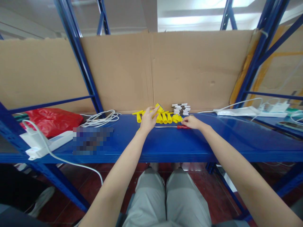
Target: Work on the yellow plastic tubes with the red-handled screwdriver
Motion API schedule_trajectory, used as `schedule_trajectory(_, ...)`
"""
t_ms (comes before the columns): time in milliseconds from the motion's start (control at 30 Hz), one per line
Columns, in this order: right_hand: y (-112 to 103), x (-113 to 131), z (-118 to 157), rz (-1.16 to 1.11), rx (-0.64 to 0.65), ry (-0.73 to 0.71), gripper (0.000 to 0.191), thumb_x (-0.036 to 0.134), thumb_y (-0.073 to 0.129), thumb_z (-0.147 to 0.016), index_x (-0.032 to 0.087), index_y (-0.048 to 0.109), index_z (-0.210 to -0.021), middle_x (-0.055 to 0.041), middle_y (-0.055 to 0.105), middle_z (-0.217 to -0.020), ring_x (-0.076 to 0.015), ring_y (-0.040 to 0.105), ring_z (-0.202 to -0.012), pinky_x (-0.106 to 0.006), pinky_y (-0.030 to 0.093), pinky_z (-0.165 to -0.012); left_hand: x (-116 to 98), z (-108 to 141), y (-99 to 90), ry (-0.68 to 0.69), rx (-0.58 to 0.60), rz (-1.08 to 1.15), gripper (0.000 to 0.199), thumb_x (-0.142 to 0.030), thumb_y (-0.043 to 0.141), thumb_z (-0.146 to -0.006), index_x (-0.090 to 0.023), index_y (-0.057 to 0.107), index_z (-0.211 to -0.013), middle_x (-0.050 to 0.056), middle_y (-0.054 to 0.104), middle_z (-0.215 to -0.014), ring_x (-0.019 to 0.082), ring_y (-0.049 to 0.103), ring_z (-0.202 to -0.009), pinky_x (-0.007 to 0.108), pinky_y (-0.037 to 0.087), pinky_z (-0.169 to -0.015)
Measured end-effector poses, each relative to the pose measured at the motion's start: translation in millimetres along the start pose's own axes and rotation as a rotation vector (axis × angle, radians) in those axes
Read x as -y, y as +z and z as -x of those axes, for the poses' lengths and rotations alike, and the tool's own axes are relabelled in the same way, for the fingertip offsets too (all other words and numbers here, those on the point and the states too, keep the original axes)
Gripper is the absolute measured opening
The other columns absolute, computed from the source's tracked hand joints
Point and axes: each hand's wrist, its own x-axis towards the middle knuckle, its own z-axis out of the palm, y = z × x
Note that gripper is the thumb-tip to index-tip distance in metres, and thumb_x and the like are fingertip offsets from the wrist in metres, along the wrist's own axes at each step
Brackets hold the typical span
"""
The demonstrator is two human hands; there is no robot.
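My left hand (149,120) is closed round a yellow plastic part, which shows at the fingertips and below the wrist side; its full shape is hidden. Around that hand, several yellow T-shaped plastic pieces (164,118) stand along the back of the blue shelf. My right hand (192,122) has its fingers pinched together beside a small pile of yellow pieces (176,118). What sits between those fingers is too small to make out. Just below them lies a screwdriver with a red handle (182,127), its shaft pointing left.
A stack of white and dark pieces (181,109) rests against the cardboard panel (189,63). On the left are a red plastic bag (56,121), a coiled white cable (101,119) and a power strip (55,143). Another white strip (239,111) lies right. Blue posts (82,60) frame the shelf.
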Motion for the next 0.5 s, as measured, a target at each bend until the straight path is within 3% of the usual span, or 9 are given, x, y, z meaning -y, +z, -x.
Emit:
schedule_trajectory(133, -2, 2, 1, -0.039, -0.008, 0.010, 0.038, 0.047, 0.048, -0.079, 0.019, 0.053, -0.054, 0.0002, 0.051, -0.052, -0.0131, 0.043, -0.054, -0.027, 0.028, -0.054, 7, -6, -2.7, -0.151, -0.268, 0.267, 0.037, -0.013, 0.066, -0.083, -0.021, 0.070, -0.119, 0.008, 0.070, -0.113, 0.020, 0.065, -0.108, 0.032, 0.050, -0.098)
schedule_trajectory(267, -5, 3, 3, -0.064, -0.014, 0.023, 0.039, 0.052, 0.050, -0.076, 0.018, 0.055, -0.056, -0.0006, 0.051, -0.054, -0.0141, 0.044, -0.056, -0.027, 0.029, -0.055, 13, -12, -4.1, -0.468, -0.467, 0.532, 0.044, -0.019, 0.065, -0.086, -0.020, 0.063, -0.130, 0.007, 0.070, -0.120, 0.017, 0.071, -0.086, 0.028, 0.059, -0.072)
schedule_trajectory(367, -10, 5, 6, -0.085, 0.026, 0.030, 0.048, 0.062, 0.050, -0.075, 0.017, 0.059, -0.058, -0.0018, 0.054, -0.057, -0.0152, 0.047, -0.059, -0.028, 0.031, -0.056, 14, -13, -3.8, -0.564, -0.474, 0.572, 0.049, -0.015, 0.062, -0.087, -0.021, 0.057, -0.136, 0.007, 0.068, -0.125, 0.017, 0.072, -0.079, 0.027, 0.060, -0.066)
schedule_trajectory(500, -15, 6, 9, -0.118, 0.189, 0.071, 0.059, 0.075, 0.055, -0.068, 0.018, 0.068, -0.067, -0.0041, 0.065, -0.068, -0.0189, 0.055, -0.067, -0.029, 0.038, -0.061, 18, -10, -0.3, -0.441, -0.381, 0.469, 0.054, -0.009, 0.065, -0.082, -0.020, 0.058, -0.135, 0.009, 0.062, -0.134, 0.023, 0.067, -0.109, 0.033, 0.056, -0.091)
